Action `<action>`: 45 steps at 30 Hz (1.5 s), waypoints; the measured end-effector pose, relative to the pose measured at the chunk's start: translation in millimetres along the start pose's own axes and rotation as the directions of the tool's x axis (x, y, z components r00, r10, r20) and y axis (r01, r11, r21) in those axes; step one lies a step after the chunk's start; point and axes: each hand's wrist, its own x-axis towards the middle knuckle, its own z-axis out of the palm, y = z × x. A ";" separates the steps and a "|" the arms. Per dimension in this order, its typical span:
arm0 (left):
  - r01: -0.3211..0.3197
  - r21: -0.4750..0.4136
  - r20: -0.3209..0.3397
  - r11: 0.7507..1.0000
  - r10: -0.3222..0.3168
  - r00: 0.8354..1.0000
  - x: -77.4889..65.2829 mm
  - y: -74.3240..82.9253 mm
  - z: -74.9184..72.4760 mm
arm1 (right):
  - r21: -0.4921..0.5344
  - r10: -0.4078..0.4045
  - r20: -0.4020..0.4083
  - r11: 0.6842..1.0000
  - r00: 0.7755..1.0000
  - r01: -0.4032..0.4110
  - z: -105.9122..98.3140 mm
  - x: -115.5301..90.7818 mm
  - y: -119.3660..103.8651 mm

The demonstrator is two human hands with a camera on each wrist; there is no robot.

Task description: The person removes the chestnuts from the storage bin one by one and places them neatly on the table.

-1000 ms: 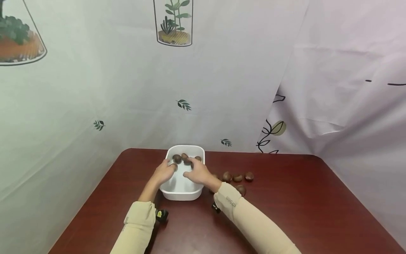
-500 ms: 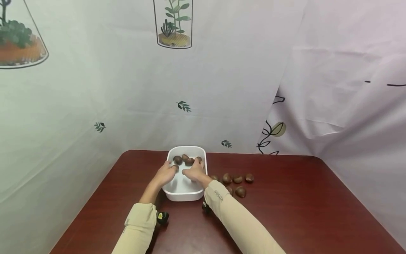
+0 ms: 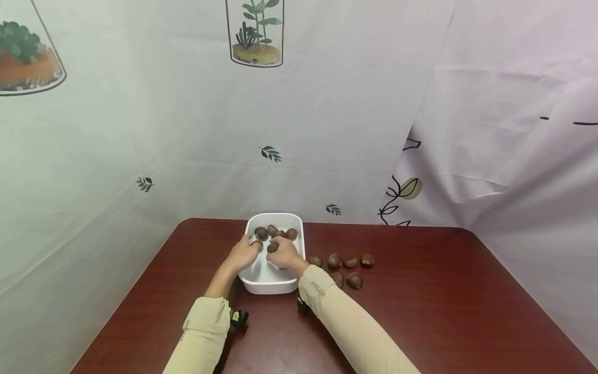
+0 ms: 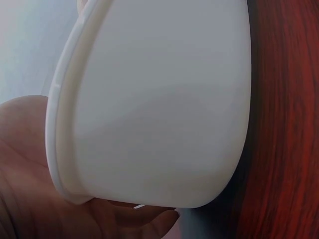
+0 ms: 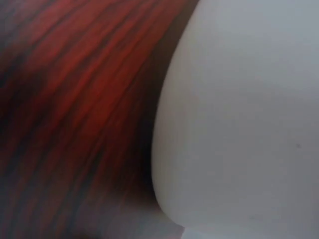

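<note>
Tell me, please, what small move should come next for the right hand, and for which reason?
Perhaps raise the right hand and take its nut past the right rim of the tub. That hand pinches this nut over the tub's floor, other nuts lie on the table beyond that rim, and the left hand holds the tub, which may steady it.

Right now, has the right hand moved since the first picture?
Yes. Against the lowest green leaf print on the backdrop, the right hand has shifted left, toward the left hand.

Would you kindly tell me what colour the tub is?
The tub is white, seen best in the head view.
</note>
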 end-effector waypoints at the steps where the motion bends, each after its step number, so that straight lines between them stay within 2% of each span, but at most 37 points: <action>1: 0.000 0.001 -0.001 1.000 0.000 1.000 -0.1 -0.3 0.3 | 0.008 -0.014 0.017 1.000 1.000 0.014 0.8 -0.2 0.9; 6: -0.006 -0.001 -0.005 1.000 0.006 1.000 -0.8 -0.5 1.0 | 0.050 -0.046 0.116 0.998 0.992 0.040 4.5 -1.9 2.9; 12: -0.017 -0.021 0.014 1.000 0.017 1.000 -3.2 -2.6 1.4 | 0.086 -0.116 0.280 0.992 0.953 0.095 4.9 -7.2 -1.4; 16: -0.016 -0.023 0.021 1.000 0.017 1.000 -3.9 -2.1 2.9 | 0.157 -0.122 0.305 0.985 0.944 0.076 2.7 -9.1 -1.9; 20: -0.009 -0.021 0.015 1.000 0.010 1.000 -3.5 -0.2 4.3 | 0.233 -0.174 0.304 0.967 0.937 0.104 -7.5 -13.5 -2.2; 24: -0.009 -0.029 0.007 1.000 0.009 1.000 -2.5 1.5 4.3 | 0.260 -0.219 0.309 0.955 0.926 0.139 -28.4 -24.1 -4.3; 28: -0.007 -0.038 0.010 0.999 0.008 1.000 -1.3 1.6 3.2 | 0.269 -0.230 0.318 0.952 0.920 0.145 -53.7 -38.3 0.8; 36: -0.007 -0.016 0.016 1.000 0.007 1.000 1.6 2.9 0.7 | 0.390 -0.216 0.335 0.918 0.917 0.074 -103.1 -64.2 25.3; 39: 0.005 -0.008 0.020 1.000 -0.005 1.000 1.9 1.7 0.2 | 0.393 -0.205 0.328 0.917 0.922 0.064 -120.0 -71.4 39.0; 45: 0.000 0.011 0.018 1.000 -0.001 1.000 3.1 -1.4 -1.4 | 0.367 -0.145 0.275 0.930 0.950 0.036 -151.5 -84.1 75.5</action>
